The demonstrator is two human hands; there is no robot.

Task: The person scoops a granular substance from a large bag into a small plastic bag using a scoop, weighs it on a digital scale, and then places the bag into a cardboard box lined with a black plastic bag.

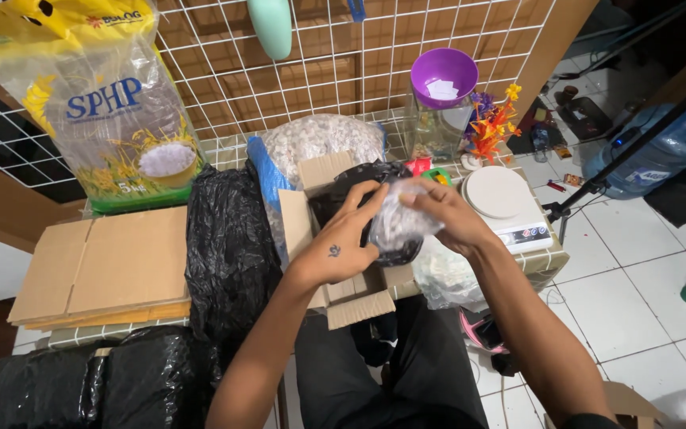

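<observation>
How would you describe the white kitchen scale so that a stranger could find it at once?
Start at the open brown cardboard box where both hands work, then look just past the right hand. There sits the white kitchen scale, below the purple plastic bowl. Only it has a flat round white platform.

This looks like a small home packing corner. A white wire grid panel [343, 71] backs a low tiled table [553, 258] at centre frame, flattened brown cardboard sheets [105, 266] lie at left, a white round-topped digital scale [506, 202] sits at right, and black plastic bags [228, 246] crowd the middle above a white tiled floor [629, 294].
</observation>
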